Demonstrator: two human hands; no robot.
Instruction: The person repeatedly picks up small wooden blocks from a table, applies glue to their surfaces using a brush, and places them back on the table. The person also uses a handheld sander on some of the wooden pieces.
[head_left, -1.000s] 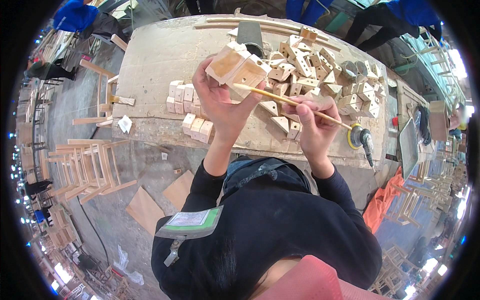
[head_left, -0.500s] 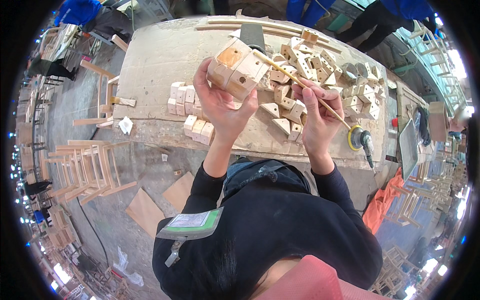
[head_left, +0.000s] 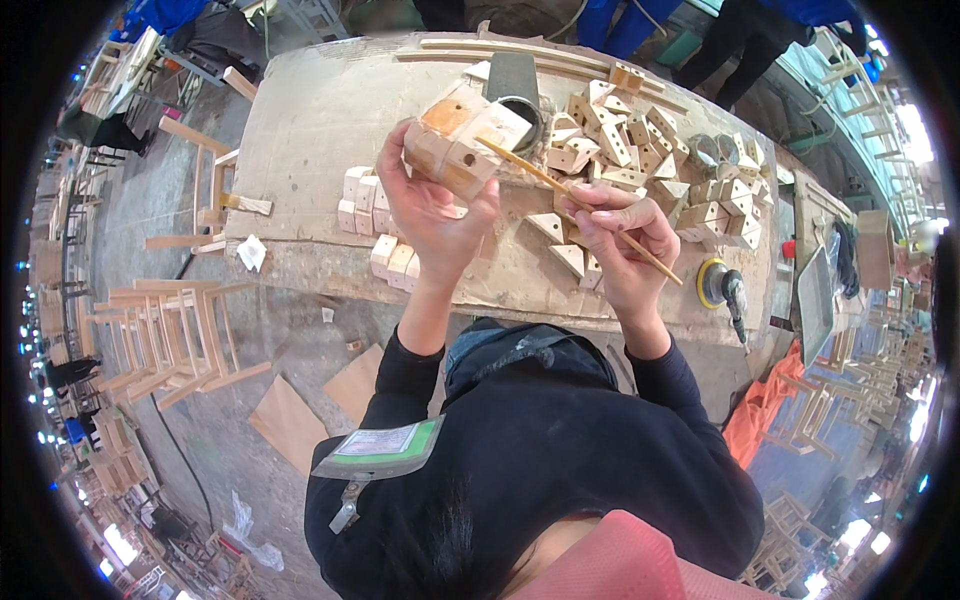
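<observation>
My left hand [head_left: 440,220] is wrapped round a group of pale wooden blocks [head_left: 455,150] pressed side by side, raised above the workbench. One block face has a dark round hole, and another shows an orange-brown patch. In my right hand [head_left: 632,235], a thin wooden stick [head_left: 545,178] is pinched between thumb and fingers. Its far tip is close to the holed face; whether it touches the wood I cannot tell. Under my left wrist, small rows of blocks [head_left: 362,200] stand on the workbench [head_left: 310,130]. Right of the stick lies a heap of drilled angled blocks [head_left: 612,135].
A dark cylindrical container [head_left: 512,78] lies behind the held blocks. A sander with a yellow-rimmed disc [head_left: 722,285] rests at the bench's right front. Long wood strips [head_left: 470,47] lie along the far edge. Wooden frames [head_left: 175,335] stand on the floor at left. People stand beyond the bench.
Both hands have shifted slightly, the left with its blocks a little left and down. The stick's tip has moved from the blocks' upper edge down to beside the hole.
</observation>
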